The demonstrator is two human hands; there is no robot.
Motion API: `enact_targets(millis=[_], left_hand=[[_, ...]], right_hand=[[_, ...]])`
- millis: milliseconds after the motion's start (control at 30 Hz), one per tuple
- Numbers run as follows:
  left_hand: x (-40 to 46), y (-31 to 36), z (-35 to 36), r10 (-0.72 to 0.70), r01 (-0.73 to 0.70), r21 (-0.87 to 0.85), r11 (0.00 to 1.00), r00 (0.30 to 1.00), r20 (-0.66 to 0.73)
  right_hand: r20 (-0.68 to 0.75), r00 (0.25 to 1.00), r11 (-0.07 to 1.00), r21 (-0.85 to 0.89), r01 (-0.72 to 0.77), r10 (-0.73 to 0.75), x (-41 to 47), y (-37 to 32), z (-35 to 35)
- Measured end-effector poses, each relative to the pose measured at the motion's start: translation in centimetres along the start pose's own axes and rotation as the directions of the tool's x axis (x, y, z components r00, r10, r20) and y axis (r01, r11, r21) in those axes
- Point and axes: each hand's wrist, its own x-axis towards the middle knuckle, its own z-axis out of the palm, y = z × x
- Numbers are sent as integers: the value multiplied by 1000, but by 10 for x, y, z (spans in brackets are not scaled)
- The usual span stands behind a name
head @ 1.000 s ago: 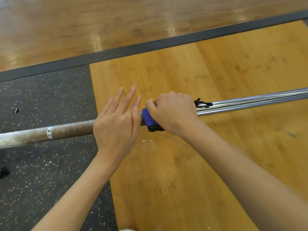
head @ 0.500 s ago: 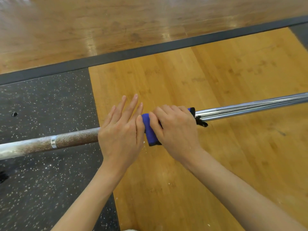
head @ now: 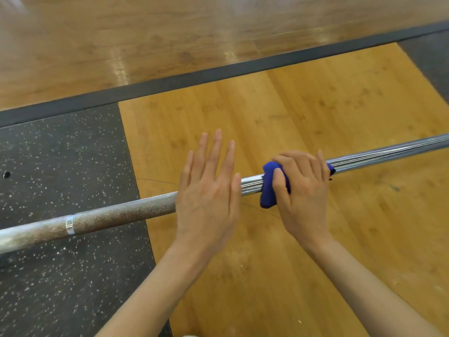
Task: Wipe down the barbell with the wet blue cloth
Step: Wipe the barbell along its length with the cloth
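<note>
Right hand [head: 301,190] clamps the soft, wet blue cloth [head: 268,188] around the rigid, slick barbell [head: 388,154]; left hand [head: 209,190] rests flat, fingers straight, steadying the knurled section.

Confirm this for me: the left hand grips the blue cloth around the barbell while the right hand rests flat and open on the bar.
The hands are swapped. In the head view, the right hand grips the blue cloth around the barbell, while the left hand rests flat and open on the bar.

Blue cloth [head: 268,188], silver barbell [head: 388,152] (brownish knurling), white-speckled black mat [head: 60,152].
</note>
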Motion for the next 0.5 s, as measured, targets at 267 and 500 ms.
enact_targets(millis=[267, 500], left_hand=[[-3, 2, 15, 55, -56, 110, 992, 998, 20], [-2, 1, 16, 83, -80, 85, 993, 996, -28]], right_hand=[[21, 997, 998, 6, 69, -69, -3, 23, -5], [106, 991, 997, 18, 77, -79, -8, -21, 5]])
